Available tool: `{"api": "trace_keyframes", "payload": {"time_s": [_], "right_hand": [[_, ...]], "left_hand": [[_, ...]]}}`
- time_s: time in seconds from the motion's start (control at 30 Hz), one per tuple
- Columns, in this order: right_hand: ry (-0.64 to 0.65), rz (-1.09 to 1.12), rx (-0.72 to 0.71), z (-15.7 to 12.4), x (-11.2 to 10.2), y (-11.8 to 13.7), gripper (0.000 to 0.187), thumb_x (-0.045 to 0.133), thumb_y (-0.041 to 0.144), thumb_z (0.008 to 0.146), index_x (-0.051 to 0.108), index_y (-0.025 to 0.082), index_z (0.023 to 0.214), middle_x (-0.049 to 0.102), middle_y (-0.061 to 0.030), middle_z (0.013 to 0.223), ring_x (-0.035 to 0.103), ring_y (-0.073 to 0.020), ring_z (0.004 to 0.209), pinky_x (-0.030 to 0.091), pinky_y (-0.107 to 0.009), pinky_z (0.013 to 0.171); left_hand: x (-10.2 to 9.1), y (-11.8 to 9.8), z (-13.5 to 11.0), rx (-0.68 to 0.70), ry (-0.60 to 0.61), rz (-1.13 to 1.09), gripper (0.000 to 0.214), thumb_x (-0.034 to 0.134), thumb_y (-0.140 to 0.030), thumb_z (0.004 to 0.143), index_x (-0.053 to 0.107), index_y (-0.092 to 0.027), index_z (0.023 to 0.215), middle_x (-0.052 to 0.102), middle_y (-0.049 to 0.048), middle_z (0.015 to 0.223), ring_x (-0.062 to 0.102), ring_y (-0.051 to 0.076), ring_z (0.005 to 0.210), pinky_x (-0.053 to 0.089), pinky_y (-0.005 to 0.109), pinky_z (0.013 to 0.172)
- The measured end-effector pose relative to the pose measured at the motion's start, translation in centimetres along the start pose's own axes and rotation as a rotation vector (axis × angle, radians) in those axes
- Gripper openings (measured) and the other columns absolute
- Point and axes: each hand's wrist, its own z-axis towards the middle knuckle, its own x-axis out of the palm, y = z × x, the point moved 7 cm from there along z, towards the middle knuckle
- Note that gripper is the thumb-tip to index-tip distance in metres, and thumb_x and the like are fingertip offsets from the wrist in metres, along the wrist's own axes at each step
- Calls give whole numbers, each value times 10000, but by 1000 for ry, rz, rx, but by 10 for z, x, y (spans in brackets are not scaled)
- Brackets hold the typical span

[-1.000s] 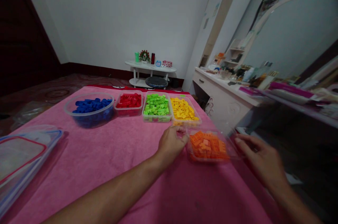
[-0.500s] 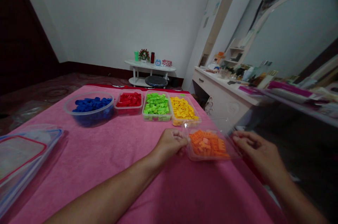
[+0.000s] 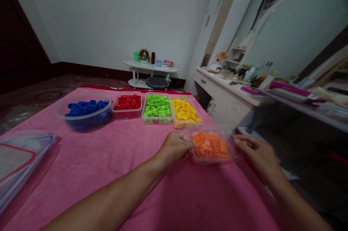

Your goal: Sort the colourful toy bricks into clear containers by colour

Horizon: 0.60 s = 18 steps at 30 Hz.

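A clear plastic container [image 3: 202, 161] with orange building blocks [image 3: 209, 146] is at the right edge of the pink cloth, between my hands. My left hand [image 3: 178, 144] is closed on its left side, thumb toward the blocks. At the far right corner, the bent fingers of my right hand [image 3: 254, 149] pinch the clear plastic edge. Just behind this container stands a clear box of yellow blocks [image 3: 185, 110]. Whether the container rests fully on the cloth or is slightly raised, I cannot tell.
Green blocks [image 3: 157, 106], red blocks [image 3: 127, 102] and blue pieces [image 3: 87, 108] fill tubs further left. Clear lids [image 3: 20, 158] with blue and red rims lie at the left. A white dresser [image 3: 225, 97] stands beyond the cloth's right edge; a low white table [image 3: 149, 65] stands behind.
The view has turned slightly to the right, so everything sits further left. Both hands keep their grip on the container of orange blocks, which has barely moved against the yellow box.
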Motion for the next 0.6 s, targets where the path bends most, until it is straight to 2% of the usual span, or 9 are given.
{"api": "trace_keyframes", "payload": {"time_s": [0.17, 0.4, 0.53, 0.6], "right_hand": [[6, 37, -12, 3, -2, -3, 400, 696, 454, 621, 677, 151, 881, 679, -49, 742, 605, -174, 651, 452, -237, 546], [12, 34, 20, 6, 1, -9, 403, 692, 468, 636, 672, 148, 880, 670, -39, 694, 580, -152, 569, 429, -233, 505], [42, -37, -57, 11, 4, -11, 367, 664, 465, 670, 674, 144, 849, 671, -43, 717, 593, -164, 604, 431, -244, 539], [47, -92, -98, 12, 4, -12, 338, 655, 450, 683, 682, 142, 822, 673, -48, 729, 602, -177, 648, 439, -250, 577]], "left_hand": [[-1, -5, -1, 23, 41, -64, 218, 664, -298, 652, 544, -140, 564, 503, -38, 422, 405, 48, 352, 287, 175, 378], [-3, 0, 1, -88, 11, -78, 286, 670, -364, 692, 549, -129, 585, 492, -41, 404, 413, 52, 339, 289, 176, 389], [-3, 0, 2, -146, 24, -17, 328, 602, -391, 758, 553, -128, 569, 482, -39, 397, 414, 56, 341, 287, 181, 406], [-5, -3, 2, -129, 16, 58, 310, 599, -363, 758, 551, -130, 559, 480, -41, 399, 411, 55, 348, 282, 183, 414]]}}
